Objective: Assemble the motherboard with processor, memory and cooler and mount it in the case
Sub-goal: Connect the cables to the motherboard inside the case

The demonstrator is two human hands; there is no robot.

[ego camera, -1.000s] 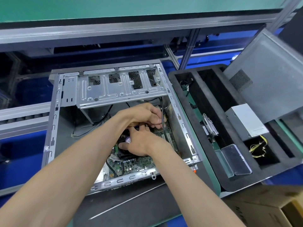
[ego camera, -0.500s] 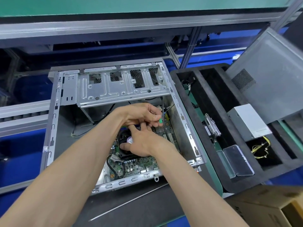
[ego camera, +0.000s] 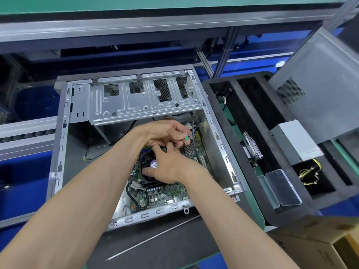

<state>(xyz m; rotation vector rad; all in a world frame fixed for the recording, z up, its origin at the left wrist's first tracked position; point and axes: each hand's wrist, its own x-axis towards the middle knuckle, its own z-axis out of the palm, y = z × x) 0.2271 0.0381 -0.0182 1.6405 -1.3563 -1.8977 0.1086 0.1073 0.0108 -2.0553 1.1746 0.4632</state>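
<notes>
The left hand (ego camera: 165, 133) has drawn a green-tipped lead (ego camera: 186, 138) clear, fingers pinching it, while the right hand (ego camera: 167, 166) rests, fingers spread, on the cooler (ego camera: 144, 162), suggesting front-panel wiring onto the motherboard (ego camera: 165, 193).

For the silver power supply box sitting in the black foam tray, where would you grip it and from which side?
Grip the power supply across its two long side faces, coming from above: its flat top is exposed, while the foam tray walls it in below and its yellow cables trail off the near end.

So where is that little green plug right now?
In the head view, the green plug sits pinched in the left hand, inside the case toward its right wall, just above the small silver heatsink.
</notes>
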